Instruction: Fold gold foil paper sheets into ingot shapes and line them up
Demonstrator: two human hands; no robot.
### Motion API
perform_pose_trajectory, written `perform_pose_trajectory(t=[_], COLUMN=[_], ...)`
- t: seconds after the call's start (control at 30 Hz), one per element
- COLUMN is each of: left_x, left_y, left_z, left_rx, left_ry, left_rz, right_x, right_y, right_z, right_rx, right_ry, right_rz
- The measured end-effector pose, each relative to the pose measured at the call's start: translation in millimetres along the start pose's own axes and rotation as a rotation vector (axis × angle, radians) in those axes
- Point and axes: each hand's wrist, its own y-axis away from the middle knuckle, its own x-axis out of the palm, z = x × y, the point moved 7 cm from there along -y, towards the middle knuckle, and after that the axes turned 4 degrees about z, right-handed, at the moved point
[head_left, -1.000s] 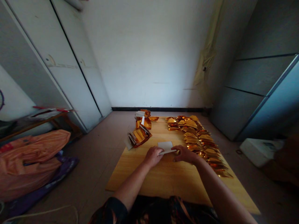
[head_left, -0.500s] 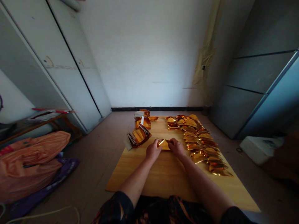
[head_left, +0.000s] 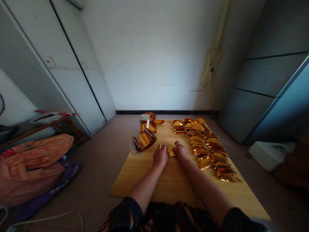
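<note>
A small piece of gold foil paper (head_left: 171, 151) lies between my two hands, over the middle of the wooden board. My left hand (head_left: 161, 154) is closed on its left end, and my right hand (head_left: 181, 151) grips the right end with bent fingers. The fingertips are partly hidden behind the hands. To the right, rows of folded gold foil pieces (head_left: 198, 141) overlap on the board. Beyond my left hand sits a stack of gold foil sheets (head_left: 145, 139) in an opened wrapper, with another foil bundle (head_left: 151, 126) behind it.
The wooden board (head_left: 137, 175) stands before me. A grey cabinet (head_left: 72, 71) rises at the left, a fridge-like grey unit (head_left: 260, 83) at the right. An orange plastic bag (head_left: 36, 161) lies low at the left; a white box (head_left: 265, 154) is on the floor at the right.
The foil piece, tilted and shiny before, now looks flatter and narrower between my hands. My left hand has turned over it with the knuckles up, and the hands are slightly closer together.
</note>
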Motion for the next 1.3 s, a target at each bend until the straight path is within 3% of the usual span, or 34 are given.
perform_pose_trajectory(t=[0.33,0.6,0.97,1.3], left_x=[2.8,0.6,-0.8,0.2], left_y=[6.0,7.6,7.5,7.6], left_z=[-0.7,-2.0,-2.7,-3.1], left_rx=[0.009,0.013,0.007,-0.008], left_ry=[-0.131,-0.124,-0.116,-0.119], left_rz=[0.033,0.021,-0.008,-0.002], right_x=[3.6,4.7,-3.8,-2.5], right_y=[-20.9,-15.6,-9.3,-8.0], right_z=[-5.1,-24.5,-18.7,-14.7], right_rx=[-0.075,-0.098,0.015,-0.009], right_ry=[-0.031,-0.305,-0.137,-0.039], right_rz=[-0.029,-0.048,-0.076,-0.035])
